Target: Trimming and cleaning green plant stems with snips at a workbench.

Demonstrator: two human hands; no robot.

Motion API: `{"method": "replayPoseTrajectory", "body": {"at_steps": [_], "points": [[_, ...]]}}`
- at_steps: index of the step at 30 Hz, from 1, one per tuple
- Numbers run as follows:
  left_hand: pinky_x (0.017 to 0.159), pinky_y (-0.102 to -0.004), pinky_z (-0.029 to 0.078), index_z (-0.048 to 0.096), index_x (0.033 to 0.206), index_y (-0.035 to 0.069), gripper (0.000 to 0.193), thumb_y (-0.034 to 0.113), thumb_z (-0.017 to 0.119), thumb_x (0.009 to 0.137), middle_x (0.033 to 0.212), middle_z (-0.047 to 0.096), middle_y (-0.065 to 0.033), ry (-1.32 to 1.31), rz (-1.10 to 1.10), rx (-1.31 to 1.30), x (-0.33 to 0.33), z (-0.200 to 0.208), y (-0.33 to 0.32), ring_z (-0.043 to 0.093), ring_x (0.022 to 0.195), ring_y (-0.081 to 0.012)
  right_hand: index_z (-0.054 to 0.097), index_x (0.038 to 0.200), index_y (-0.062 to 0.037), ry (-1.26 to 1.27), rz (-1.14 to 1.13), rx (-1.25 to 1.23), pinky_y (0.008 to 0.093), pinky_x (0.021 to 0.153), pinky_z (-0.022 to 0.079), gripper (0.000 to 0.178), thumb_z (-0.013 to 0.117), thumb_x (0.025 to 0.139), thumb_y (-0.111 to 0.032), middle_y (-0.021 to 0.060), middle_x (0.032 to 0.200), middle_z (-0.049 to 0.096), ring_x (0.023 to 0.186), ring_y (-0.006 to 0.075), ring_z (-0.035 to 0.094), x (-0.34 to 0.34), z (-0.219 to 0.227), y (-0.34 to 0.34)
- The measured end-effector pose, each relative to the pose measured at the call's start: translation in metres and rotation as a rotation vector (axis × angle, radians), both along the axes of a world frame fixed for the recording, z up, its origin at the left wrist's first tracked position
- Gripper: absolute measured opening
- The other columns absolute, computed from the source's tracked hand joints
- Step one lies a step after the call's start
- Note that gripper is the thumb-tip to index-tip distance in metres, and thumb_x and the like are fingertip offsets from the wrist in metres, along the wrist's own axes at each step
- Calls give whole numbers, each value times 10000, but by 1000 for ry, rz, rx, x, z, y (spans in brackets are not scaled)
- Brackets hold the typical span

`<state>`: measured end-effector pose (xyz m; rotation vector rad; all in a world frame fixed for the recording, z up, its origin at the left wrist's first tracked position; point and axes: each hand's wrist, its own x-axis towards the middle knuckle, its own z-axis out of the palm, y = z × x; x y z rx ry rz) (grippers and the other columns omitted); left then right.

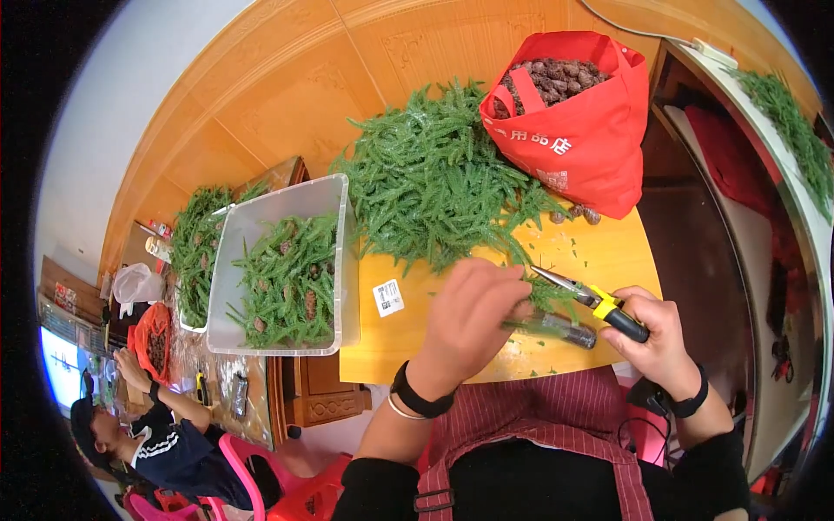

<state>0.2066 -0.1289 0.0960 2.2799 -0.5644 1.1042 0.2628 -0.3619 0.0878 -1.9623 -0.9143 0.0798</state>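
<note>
My right hand (656,334) grips needle-nose pliers (608,311) with yellow and black handles, whose metal tips point left toward my other hand. Closed fingers of my left hand (469,321) pinch a green artificial pine sprig (546,293) near those tips. Whether the jaws touch the sprig cannot be made out. Just below lies a clear plastic-wrapped bundle (565,331) with dark contents, partly hidden by the sprig and my left hand. Beyond my hands spreads a large heap of green pine sprigs (434,174).
A red bag (573,139) full of pine cones stands at the back right, with loose cones (591,215) beside it. To the left is a clear plastic bin (343,260) of sprigs with cones. A white label (388,298) lies on the yellow table (417,352). Another person (174,451) sits far left.
</note>
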Motion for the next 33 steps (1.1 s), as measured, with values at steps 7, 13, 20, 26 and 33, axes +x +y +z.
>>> {"method": "replayPoseTrajectory", "body": {"at_steps": [7,13,20,26,33], "points": [[700,-254,441,486,878,14,239,-57,619,692,861,551,-82,481,-185,-701,-8,-3,-5,542,794,-136,455,605,-22,54,90,104,322,683,435,276,675,666,-179,96,675,561,722,238,570,2,-3,1],[609,-189,425,501,964,34,254,1,621,742,835,560,-3,708,-476,-1107,-9,-7,3,524,706,-56,495,620,-24,14,188,120,355,757,422,284,684,664,-231,93,703,589,870,303,553,12,-5,-1],[573,-183,419,461,1024,48,281,58,598,779,881,599,-52,856,-699,-1268,-7,-26,5,529,683,-62,498,617,-24,23,208,142,356,725,434,288,708,642,-220,79,670,571,852,299,561,13,-7,0],[704,-315,420,504,818,28,292,250,667,723,707,535,-59,917,-687,-1282,-5,-22,3,533,752,-186,496,617,-28,-65,196,164,323,649,449,284,725,629,-195,79,623,547,754,286,579,13,-9,0],[580,-257,427,573,806,30,218,-47,655,619,729,547,-96,116,-45,-204,0,-1,3,536,634,-227,538,654,-19,113,24,-80,327,677,466,216,728,625,-118,98,645,556,715,287,581,1,6,-4]]}}
